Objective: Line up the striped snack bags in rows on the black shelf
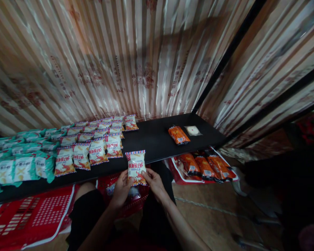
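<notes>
Between my two hands is a white snack bag point(135, 164) with red lettering and striped ends, held upright at the near edge of the black table point(151, 139). My left hand point(122, 186) pinches its lower left side, and my right hand point(154, 183) grips the lower right corner. Rows of matching white snack bags point(98, 151) stand on the table to the left. Beyond them, further left, are rows of teal snack bags point(24, 167). Below my hands, a red basket point(138, 204) between my knees holds some packs, mostly hidden.
An orange snack bag point(178, 135) and a small clear packet with a white round item point(193, 130) lie on the table's right part. Several orange bags fill a red basket point(178, 176) below. Another red basket point(49, 212) sits at lower left. A striped curtain point(146, 69) hangs behind.
</notes>
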Tool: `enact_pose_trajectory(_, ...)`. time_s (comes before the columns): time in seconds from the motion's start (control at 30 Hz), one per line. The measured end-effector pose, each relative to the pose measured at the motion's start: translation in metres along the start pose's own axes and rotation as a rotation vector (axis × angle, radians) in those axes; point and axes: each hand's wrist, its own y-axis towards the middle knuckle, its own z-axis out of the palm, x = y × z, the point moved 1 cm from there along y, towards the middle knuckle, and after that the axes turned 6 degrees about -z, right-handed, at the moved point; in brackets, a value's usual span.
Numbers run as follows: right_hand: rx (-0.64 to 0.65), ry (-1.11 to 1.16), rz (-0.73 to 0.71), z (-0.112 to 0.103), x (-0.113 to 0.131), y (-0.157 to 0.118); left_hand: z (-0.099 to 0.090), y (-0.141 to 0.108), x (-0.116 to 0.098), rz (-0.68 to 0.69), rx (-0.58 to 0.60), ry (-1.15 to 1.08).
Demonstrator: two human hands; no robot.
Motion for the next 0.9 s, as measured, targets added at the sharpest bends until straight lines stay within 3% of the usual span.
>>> enact_pose_trajectory(0.5, 0.153, -0.13, -0.069, -0.006, 0.01, 0.022, 0.003, 0.019, 0.005, 0.084, -0.153, 0.039)
enact_pose_trajectory(0.73, 0.152, -0.222, -0.147, -0.011, 0.005, 0.038, 0.006, 0.032, 0.003, 0.161, -0.217, 0.141)
enact_pose_trajectory(0.9, 0.096, -0.495, -0.23, -0.015, 0.009, 0.049, 0.005, 0.047, 0.006, 0.166, -0.271, 0.258)
